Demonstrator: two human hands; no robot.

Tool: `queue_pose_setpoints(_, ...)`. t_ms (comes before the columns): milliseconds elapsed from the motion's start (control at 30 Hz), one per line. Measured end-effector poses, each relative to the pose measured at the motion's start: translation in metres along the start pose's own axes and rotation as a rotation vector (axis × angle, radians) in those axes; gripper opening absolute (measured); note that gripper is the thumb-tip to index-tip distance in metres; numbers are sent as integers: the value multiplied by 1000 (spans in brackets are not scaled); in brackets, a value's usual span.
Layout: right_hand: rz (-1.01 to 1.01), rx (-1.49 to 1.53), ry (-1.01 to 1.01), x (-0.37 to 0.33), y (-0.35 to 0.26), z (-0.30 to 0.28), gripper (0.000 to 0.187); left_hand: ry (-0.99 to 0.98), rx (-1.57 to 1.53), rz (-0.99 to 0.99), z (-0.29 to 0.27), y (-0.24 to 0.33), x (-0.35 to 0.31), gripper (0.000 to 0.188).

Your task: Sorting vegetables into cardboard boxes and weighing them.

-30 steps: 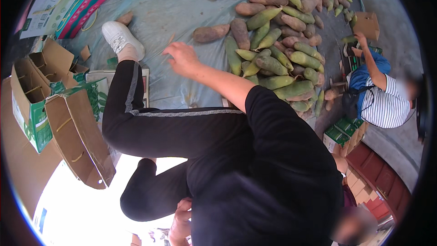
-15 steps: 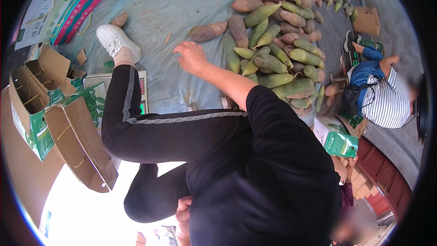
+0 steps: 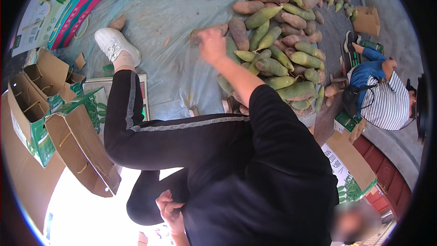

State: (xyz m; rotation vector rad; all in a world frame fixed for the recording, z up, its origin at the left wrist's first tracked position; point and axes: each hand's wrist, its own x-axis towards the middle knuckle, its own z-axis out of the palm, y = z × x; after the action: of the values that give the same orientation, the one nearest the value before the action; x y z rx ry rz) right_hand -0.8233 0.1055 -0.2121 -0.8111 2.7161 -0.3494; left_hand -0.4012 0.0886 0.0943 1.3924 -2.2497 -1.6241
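Note:
My right hand (image 3: 212, 48) is stretched over the plastic sheet, at a soil-brown radish (image 3: 195, 35) lying a little apart from the heap. Motion smears its fingers, so whether they grip the radish cannot be made out. Beside it rises a large heap of long radishes (image 3: 272, 66), some green, some coated in brown soil. My left hand (image 3: 169, 212) is low in the view near my black-trousered leg, its fingers loosely bent and apart, with nothing visible in them.
Bluish plastic sheet (image 3: 168, 64) covers the ground. Open cardboard boxes (image 3: 79, 148) stand at left, next to a flat scale (image 3: 144, 92). A printed carton (image 3: 350, 166) is at lower right, close to a blurred person. Another person in a striped top (image 3: 384, 102) sits at far right.
My right hand has moved right and slightly up to the lone radish. My left hand has come out further from my body. The carton at lower right has turned and shifted down.

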Motion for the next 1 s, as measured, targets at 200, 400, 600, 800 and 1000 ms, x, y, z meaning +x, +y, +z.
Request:
queue_pose_setpoints(200, 508, -108, 474, 42, 67, -61, 63, -77, -30, -6, -9, -8, 4, 25)
queue_pose_setpoints(400, -250, -11, -825, -80, -42, 13, 43, -159, -77, -15, -7, -7, 21, 26)
queue_pose_setpoints(600, -132, 114, -700, -36, -50, 34, 41, -299, -72, 1, -12, -15, 22, 26)
queue_pose_setpoints(800, -139, -196, -378, -16, -32, -17, 33, -418, 99, -47, -26, 0, 35, 30)
queue_pose_setpoints(1000, 74, -549, -323, -44, 41, -8, 26, -166, 314, -83, -54, -5, 47, 36)
